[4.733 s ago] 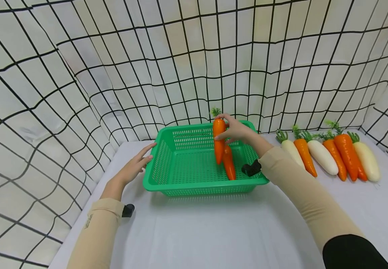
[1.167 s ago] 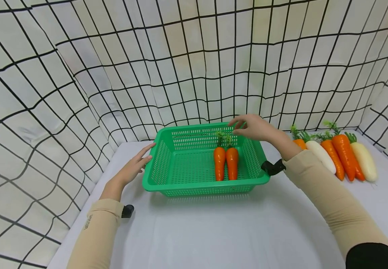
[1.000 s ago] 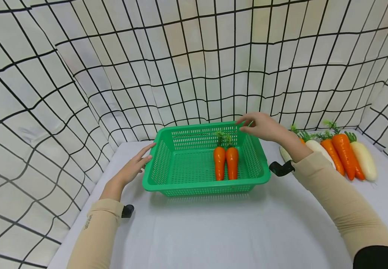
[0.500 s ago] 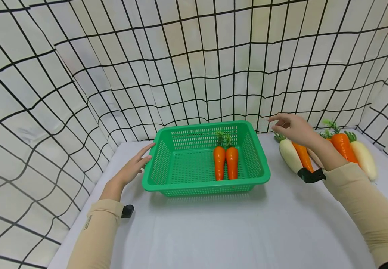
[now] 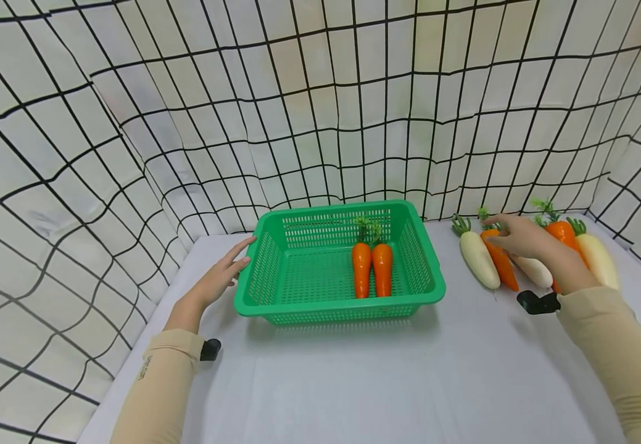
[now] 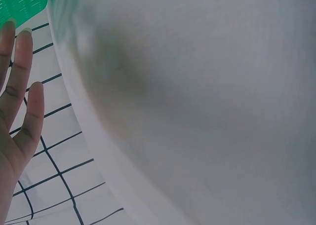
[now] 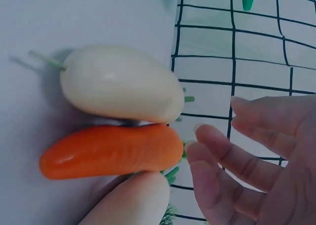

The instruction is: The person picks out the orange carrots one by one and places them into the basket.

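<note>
My left hand (image 5: 217, 280) rests its straight fingers against the left rim of a green plastic basket (image 5: 331, 308). In the left wrist view, the fingers of the left hand (image 6: 17, 96) reach the basket's wall (image 6: 24, 5). Two orange carrots (image 5: 361, 268) with leafy green tops lie side by side in the basket's right half. My right hand (image 5: 525, 237) hovers above the row of vegetables at right, its fingers loosely bent around nothing. In the right wrist view, its fingertips are near the leafy end of a carrot (image 7: 113, 151), which lies between two white radishes (image 7: 118, 84).
The row at right holds a white radish (image 5: 478, 259), a carrot (image 5: 503, 265), another white radish (image 5: 533, 271), more carrots (image 5: 561, 231) and a pale radish (image 5: 600, 259). Black netting (image 5: 320, 129) over white sheeting stands behind and beside the white-covered table (image 5: 320, 382).
My right hand let go of a carrot, which now lies beside the other carrot in the basket. It then moved right and lowered over the vegetable row. The left hand has stayed put.
</note>
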A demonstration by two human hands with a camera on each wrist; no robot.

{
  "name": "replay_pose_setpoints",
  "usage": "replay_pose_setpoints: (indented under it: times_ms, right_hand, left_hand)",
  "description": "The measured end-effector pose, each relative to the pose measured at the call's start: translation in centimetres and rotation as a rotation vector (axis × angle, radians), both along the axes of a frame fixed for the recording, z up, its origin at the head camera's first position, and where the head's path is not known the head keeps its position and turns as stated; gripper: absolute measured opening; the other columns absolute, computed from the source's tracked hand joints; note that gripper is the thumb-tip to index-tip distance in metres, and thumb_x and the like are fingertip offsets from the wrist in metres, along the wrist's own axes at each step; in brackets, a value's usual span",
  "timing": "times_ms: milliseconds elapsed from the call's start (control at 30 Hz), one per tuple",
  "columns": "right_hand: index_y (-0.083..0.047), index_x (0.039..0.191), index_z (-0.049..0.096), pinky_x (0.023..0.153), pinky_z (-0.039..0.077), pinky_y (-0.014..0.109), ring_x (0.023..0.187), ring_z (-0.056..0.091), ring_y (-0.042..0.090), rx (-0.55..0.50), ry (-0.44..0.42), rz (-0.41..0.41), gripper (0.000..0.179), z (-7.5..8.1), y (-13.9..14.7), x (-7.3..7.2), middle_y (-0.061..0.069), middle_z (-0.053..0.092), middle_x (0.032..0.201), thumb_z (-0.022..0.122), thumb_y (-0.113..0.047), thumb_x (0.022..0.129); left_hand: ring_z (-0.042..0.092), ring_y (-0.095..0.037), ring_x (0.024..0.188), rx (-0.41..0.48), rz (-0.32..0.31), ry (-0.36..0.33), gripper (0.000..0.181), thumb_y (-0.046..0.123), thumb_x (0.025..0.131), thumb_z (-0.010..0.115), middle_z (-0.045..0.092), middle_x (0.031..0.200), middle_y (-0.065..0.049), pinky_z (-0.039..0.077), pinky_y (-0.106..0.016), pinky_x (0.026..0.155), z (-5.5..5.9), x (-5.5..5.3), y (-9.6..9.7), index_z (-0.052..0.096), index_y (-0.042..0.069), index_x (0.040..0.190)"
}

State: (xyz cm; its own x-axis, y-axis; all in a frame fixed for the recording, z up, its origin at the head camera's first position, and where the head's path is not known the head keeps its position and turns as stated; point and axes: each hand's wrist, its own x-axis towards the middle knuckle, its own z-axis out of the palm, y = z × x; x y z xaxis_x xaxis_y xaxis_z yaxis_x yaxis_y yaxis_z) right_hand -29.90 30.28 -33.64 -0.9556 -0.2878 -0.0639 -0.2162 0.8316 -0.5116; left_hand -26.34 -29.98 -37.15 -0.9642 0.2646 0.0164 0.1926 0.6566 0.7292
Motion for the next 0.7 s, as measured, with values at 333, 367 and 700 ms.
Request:
replay_pose_setpoints:
  times_ms: [333,367,700]
  right_hand:
    - [0.014,0.148,0.030,0.061,0.054,0.037,0.060,0.057,0.023,0.044,-0.185,-0.094,0.059,-1.1,1.4,0.5,0.011,0.053,0.073,0.054,-0.018,0.104]
    - [0.014,0.148,0.029,0.061,0.053,0.037,0.059,0.056,0.022,0.055,-0.195,-0.100,0.060,-1.2,1.4,0.6,0.012,0.052,0.073,0.054,-0.019,0.104]
    - [0.018,0.147,0.023,0.059,0.053,0.035,0.060,0.056,0.024,0.107,-0.191,-0.125,0.070,-2.0,1.2,1.2,0.016,0.053,0.079,0.061,-0.019,0.101]
  left_hand:
    - [0.061,-0.030,0.101,0.009,-0.002,-0.004,0.060,0.039,0.112,0.036,0.062,0.129,-0.023,0.043,-0.066,0.095,-0.1,-0.1,-0.1,0.016,0.023,0.166]
    - [0.061,-0.030,0.101,0.010,-0.003,-0.004,0.060,0.038,0.112,0.036,0.062,0.129,-0.023,0.043,-0.066,0.095,-0.1,-0.1,-0.1,0.016,0.023,0.166]
    - [0.062,-0.030,0.098,0.005,-0.001,0.000,0.060,0.038,0.112,0.036,0.064,0.124,-0.021,0.043,-0.066,0.095,-0.1,-0.1,-0.1,0.017,0.023,0.166]
